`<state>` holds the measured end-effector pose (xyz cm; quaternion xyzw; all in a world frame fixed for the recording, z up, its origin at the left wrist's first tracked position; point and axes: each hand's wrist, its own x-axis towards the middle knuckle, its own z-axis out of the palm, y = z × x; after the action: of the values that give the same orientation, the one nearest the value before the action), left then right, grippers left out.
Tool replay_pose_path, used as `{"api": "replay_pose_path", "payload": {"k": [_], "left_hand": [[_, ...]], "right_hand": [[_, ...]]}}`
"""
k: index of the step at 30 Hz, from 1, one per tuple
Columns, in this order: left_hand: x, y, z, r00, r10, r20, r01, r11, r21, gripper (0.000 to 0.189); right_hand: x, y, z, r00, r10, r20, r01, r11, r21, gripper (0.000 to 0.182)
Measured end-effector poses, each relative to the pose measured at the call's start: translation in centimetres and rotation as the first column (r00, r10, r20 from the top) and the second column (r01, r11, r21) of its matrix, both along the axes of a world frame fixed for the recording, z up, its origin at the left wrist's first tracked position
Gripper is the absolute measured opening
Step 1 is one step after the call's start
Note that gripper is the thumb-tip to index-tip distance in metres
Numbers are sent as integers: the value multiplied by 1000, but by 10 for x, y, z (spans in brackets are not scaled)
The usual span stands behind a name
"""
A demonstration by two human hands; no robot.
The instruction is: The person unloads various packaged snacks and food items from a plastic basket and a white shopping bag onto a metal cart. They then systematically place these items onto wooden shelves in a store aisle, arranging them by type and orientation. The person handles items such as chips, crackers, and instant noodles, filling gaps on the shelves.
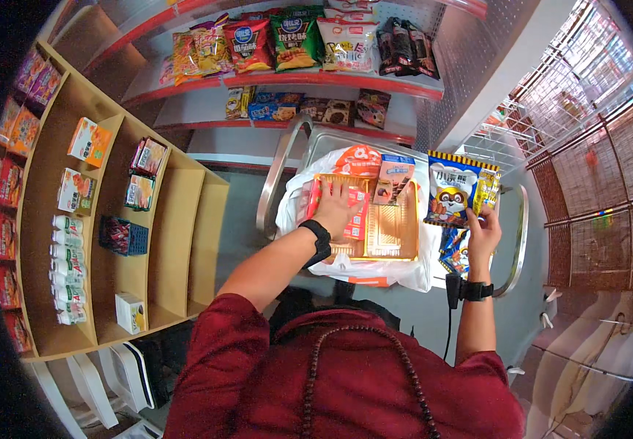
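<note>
My left hand [334, 211], fingers spread, rests on a red and pink package [356, 219] in the left part of a gold plastic tray [393, 233]; whether it grips the package I cannot tell. A pink and blue snack box [395, 180] lies at the tray's upper middle. The tray sits on a white and red plastic bag [294, 206]. To the right of the tray, my right hand [484, 228] holds a blue and yellow snack bag [451, 189] with a raccoon picture by its lower right edge. Below that bag, similar blue packets [453, 249] are partly hidden.
A metal cart [327, 140] with curved handles [275, 181] bears the bag and tray. Beyond it, red-edged shelves [294, 79] hold snack bags. A wooden shelf unit [176, 241] with boxes and white bottles [68, 269] stands at left. White wire racks [514, 131] are at right.
</note>
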<state>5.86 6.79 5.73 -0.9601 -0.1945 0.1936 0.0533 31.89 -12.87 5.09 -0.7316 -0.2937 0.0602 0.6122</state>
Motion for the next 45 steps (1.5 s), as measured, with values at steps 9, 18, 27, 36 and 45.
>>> {"api": "replay_pose_path", "payload": {"k": [9, 18, 27, 36, 45], "left_hand": [[41, -21, -40, 950, 168, -264, -31, 891, 453, 53], [75, -16, -100, 805, 130, -579, 260, 800, 541, 55], [47, -37, -38, 949, -314, -24, 297, 869, 396, 46], [-51, 6, -14, 964, 70, 256, -19, 980, -198, 97], [-40, 24, -26, 917, 348, 196, -171, 785, -596, 108]], "right_hand": [[-15, -2, 13, 995, 11, -96, -12, 1000, -16, 22], [-9, -27, 4, 999, 26, -47, -28, 998, -48, 22], [-10, -42, 0, 1000, -25, 7, 25, 992, -121, 19], [-16, -30, 4, 1000, 1, 4, -1, 1000, -9, 18], [-32, -22, 9, 993, 27, -113, -24, 999, 34, 22]]}}
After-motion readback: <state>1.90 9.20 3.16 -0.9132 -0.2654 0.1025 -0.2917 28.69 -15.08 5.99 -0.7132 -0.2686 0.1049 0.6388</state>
